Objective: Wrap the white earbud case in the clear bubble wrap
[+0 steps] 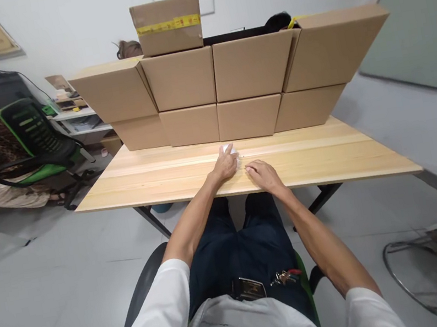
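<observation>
Over the wooden table (309, 156), my left hand (225, 164) is closed around a small white object (233, 150). Only part of that object shows between and beyond the fingers, so its kind is unclear. Some pale, clear-looking bits lie just right of this hand. A short gap away, my right hand (263, 174) rests low near the table's front edge with its fingers curled together. Whatever its fingertips may pinch is too small or hidden to make out.
Two rows of cardboard boxes (183, 80) form a wall along the table's back, with a taped box (166, 13) on top. At left a person sits near a green and black office chair (31, 133). A metal-framed stool (415, 287) stands at lower right.
</observation>
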A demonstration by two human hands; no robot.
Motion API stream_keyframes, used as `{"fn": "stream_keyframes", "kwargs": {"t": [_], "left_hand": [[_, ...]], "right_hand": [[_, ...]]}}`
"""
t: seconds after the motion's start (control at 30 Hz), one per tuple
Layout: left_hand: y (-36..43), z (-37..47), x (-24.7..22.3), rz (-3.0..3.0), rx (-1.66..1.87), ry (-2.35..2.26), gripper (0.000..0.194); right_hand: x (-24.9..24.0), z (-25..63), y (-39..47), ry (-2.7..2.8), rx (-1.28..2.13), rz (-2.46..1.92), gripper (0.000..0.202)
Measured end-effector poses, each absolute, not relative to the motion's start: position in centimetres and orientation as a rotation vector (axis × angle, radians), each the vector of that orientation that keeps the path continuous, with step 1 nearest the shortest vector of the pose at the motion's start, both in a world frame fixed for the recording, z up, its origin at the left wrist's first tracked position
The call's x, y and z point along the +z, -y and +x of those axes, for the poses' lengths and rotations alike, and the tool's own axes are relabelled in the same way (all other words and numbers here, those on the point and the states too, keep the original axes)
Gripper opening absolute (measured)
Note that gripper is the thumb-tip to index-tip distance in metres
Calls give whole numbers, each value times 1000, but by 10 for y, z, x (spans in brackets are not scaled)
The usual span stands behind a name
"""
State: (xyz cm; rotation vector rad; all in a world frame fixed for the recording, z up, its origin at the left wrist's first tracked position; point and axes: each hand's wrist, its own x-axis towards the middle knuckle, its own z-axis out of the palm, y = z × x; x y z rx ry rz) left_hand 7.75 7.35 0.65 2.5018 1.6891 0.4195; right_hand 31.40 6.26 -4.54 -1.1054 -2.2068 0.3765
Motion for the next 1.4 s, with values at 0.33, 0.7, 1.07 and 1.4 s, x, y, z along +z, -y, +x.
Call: {"fn": "stream_keyframes", "kwargs": {"t": [0.33, 0.7, 1.07, 1.4], "left_hand": [[-65, 81, -2, 2538, 452, -1823, 61], [-64, 45, 14, 2279, 823, -1749, 72], [-152, 63, 40, 2170, 1127, -1786, 50], [-133, 84, -17, 2296, 685, -1792, 59]], "right_hand": [[-44, 313, -61, 2227, 345, -1112, 38], [-28, 305, -45, 2269, 314, -1175, 34], [-20, 305, -39, 2248, 331, -1189, 38], [-23, 303, -41, 2220, 326, -1174, 40]]}}
